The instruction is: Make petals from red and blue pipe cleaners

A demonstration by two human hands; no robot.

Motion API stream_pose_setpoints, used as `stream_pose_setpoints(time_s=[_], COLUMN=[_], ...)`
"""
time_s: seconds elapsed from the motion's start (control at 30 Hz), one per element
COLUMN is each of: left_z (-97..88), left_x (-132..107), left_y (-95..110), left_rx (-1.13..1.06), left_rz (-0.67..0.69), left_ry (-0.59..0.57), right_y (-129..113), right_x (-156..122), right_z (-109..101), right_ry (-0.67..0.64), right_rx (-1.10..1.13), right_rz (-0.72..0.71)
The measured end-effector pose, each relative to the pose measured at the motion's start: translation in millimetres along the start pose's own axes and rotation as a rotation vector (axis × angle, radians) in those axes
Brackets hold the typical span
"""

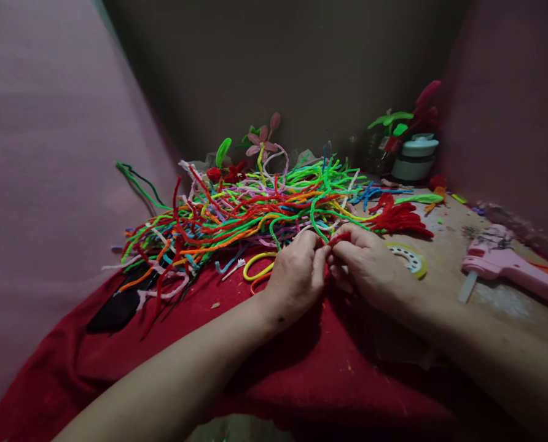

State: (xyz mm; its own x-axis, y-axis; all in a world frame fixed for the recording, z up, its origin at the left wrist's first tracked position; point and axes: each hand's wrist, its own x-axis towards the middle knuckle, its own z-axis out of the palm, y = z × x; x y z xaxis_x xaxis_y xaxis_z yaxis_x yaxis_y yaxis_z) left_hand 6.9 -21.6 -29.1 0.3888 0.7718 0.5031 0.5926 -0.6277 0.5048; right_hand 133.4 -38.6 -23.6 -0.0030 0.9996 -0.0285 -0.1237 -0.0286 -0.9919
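Now: L hand & R hand fingers pinch red pipe cleaner, by multicolour pile on red cloth.

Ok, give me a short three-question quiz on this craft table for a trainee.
1. True or false: the left hand and the right hand pinch one red pipe cleaner between them.
2. Which thing lies closest to the right hand? A scissors; B tape roll; C stapler.
3. What colour is the cloth under the hands?
Key: 1 true; 2 B; 3 red.
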Motion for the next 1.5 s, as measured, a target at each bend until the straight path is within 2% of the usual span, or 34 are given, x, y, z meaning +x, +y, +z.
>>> stream_pose_setpoints(time_s=[0.1, 0.2, 0.57, 0.7, 0.8, 0.97, 1.23, 1.4, 1.5], left_z=[-5.4, -9.7, -9.7, -8.9, -9.3, -11.0, -14.4, -14.2, -12.6], left_x=[5, 7, 8, 8, 9, 11, 10, 10, 10], left_y=[0, 0, 3, 3, 4, 7, 10, 9, 9], left_rx=[-0.184, -0.28, -0.393, -0.398, -0.449, -0.524, -0.679, -0.642, -0.634], left_rz=[-0.119, -0.202, -0.295, -0.291, -0.343, -0.411, -0.435, -0.418, -0.43], left_ry=[-0.05, -0.079, -0.08, -0.07, -0.075, -0.083, -0.16, -0.106, -0.071], right_y=[-4, -8, -15, -15, -14, -11, -9, -8, -7], right_x=[0, 1, 0, 1, 2, 4, 9, 10, 10], right_z=[-1, -4, -9, -11, -12, -12, -12, -13, -15], right_ry=[-0.017, -0.039, 0.115, 0.09, 0.077, 0.043, 0.102, 0.044, 0.006], right_rx=[-0.052, -0.131, -0.185, -0.164, -0.153, -0.05, 0.088, 0.194, 0.106], right_rz=[-0.053, -0.098, -0.204, -0.225, -0.244, -0.23, -0.251, -0.205, -0.127])
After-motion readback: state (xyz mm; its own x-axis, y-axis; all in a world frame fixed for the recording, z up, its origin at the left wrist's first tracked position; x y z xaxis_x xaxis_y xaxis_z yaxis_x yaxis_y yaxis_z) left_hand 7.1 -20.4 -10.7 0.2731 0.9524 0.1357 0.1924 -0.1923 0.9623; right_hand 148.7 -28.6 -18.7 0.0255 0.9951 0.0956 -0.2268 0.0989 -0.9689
